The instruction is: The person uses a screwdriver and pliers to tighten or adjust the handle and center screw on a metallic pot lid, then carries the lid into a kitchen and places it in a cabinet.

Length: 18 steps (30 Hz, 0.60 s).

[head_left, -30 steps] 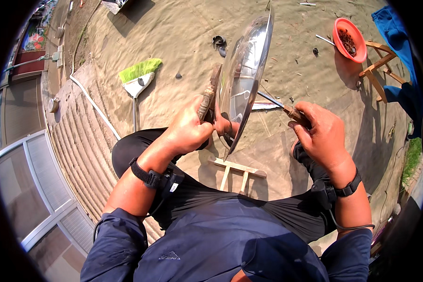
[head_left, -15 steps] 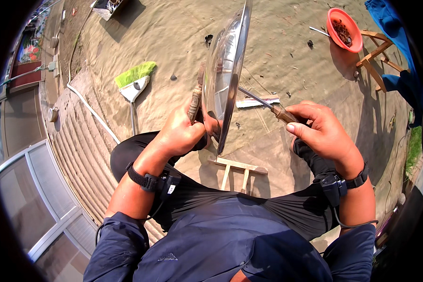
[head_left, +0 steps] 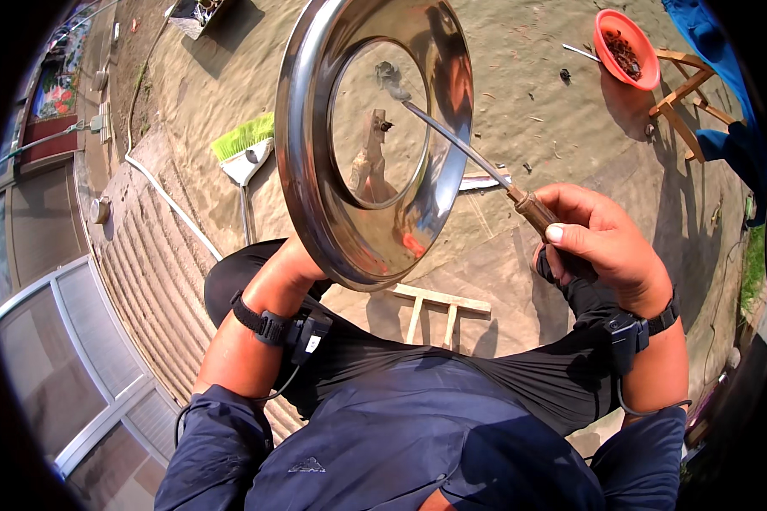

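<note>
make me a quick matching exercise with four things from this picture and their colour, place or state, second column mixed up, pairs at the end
Column one
1. round metal piece
2. tool with a brown handle
3. broom
4. bowl

Column two
A. lying on the ground, with green bristles
B. orange-red, with brown bits inside
C. gripped in the right hand
D. upright and tilted, with the ground showing through its middle

Right pairs: 1-D, 2-C, 3-A, 4-B
</note>
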Tool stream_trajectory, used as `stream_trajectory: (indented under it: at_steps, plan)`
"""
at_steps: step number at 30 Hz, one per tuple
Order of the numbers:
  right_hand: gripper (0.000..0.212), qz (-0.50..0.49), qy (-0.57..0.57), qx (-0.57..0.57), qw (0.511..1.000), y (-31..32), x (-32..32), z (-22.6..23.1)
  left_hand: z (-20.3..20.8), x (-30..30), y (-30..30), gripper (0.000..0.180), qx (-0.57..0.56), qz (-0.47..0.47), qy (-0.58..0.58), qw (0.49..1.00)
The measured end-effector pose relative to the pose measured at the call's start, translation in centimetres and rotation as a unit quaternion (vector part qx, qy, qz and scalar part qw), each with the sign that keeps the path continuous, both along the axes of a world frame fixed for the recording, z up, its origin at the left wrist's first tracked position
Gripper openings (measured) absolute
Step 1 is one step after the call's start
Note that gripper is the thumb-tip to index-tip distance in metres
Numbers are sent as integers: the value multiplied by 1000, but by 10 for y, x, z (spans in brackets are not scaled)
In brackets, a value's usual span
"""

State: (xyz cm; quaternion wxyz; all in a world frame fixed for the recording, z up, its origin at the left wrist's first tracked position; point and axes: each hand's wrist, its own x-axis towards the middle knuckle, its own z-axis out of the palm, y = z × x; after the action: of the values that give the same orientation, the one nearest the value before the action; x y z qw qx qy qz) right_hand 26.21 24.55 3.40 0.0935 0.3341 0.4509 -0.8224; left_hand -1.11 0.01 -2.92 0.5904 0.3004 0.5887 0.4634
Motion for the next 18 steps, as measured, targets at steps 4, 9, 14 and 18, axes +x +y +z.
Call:
stream_trajectory:
  at_steps: [4, 9, 14, 18]
  plan:
    - [40, 31, 6, 35, 999, 4, 4, -1, -4, 1, -2, 57, -12, 43, -88, 995]
    - [44, 30, 8, -75, 997, -4, -2, 7, -4, 1, -1, 60, -1, 11, -57, 998]
    - [46, 27, 11, -87, 996, -10, -3, 9, -3, 1, 1, 58, -29, 35, -115, 992]
    - [47, 38, 20, -89, 995, -8, -6, 11, 4, 2, 4, 53, -15, 1, -35, 999]
